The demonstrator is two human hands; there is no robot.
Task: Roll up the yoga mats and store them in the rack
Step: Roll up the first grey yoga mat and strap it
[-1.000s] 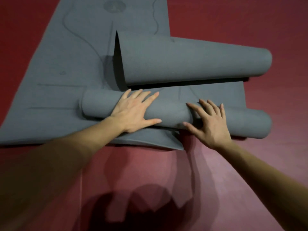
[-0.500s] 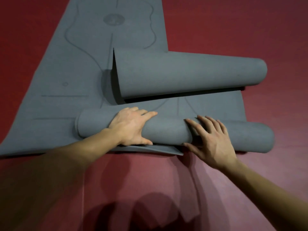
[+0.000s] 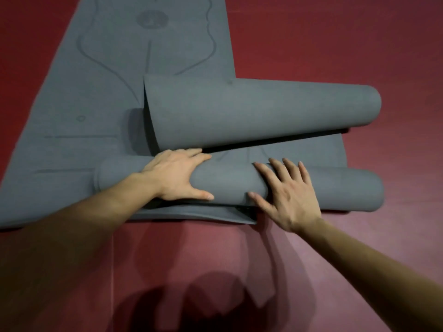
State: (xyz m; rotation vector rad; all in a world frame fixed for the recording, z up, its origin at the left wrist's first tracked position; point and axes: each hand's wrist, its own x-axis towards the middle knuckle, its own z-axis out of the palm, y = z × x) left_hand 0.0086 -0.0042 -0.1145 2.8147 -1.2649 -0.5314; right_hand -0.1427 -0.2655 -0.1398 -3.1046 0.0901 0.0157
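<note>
Right hand (image 3: 287, 195) spread flat on near mat roll (image 3: 227, 183), left hand (image 3: 175, 174) beside it, laid open over same roll, looser second roll (image 3: 251, 113) just beyond both hands, flat mat (image 3: 96, 92) farther, far end cut off

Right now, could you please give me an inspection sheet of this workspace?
Surface: red floor.
Job's things: near roll under both hands; looser far roll beyond it; flat mat spread out at left.
Clutter: nothing seen.
Hands: left hand and right hand press on the near roll, fingers extended over it.
Cables: nothing seen.
Surroundings: the person's shadow on the floor; nothing else seen.
</note>
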